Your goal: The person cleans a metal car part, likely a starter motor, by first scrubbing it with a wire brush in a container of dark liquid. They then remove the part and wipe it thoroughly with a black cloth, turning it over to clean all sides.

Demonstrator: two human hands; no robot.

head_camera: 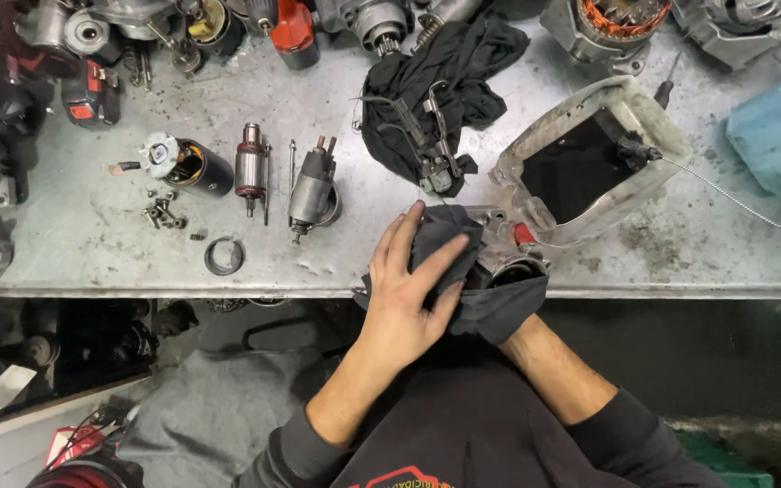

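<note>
My left hand [409, 289] presses a dark rag [485, 303] onto the starter housing [510, 258] at bench edge, lower center, right hand buried under the cloth, can't tell its grip.

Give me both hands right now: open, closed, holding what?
Left hand: open, fingers spread flat on the dark rag.
Right hand: hidden under the rag at the metal housing; grip cannot be told.

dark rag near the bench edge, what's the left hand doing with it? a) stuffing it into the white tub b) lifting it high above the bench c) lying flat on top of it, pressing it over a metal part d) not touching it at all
c: the left hand lies spread on the dark rag, which is wrapped over a metal part at the bench edge; the right hand is hidden under the rag.
</note>
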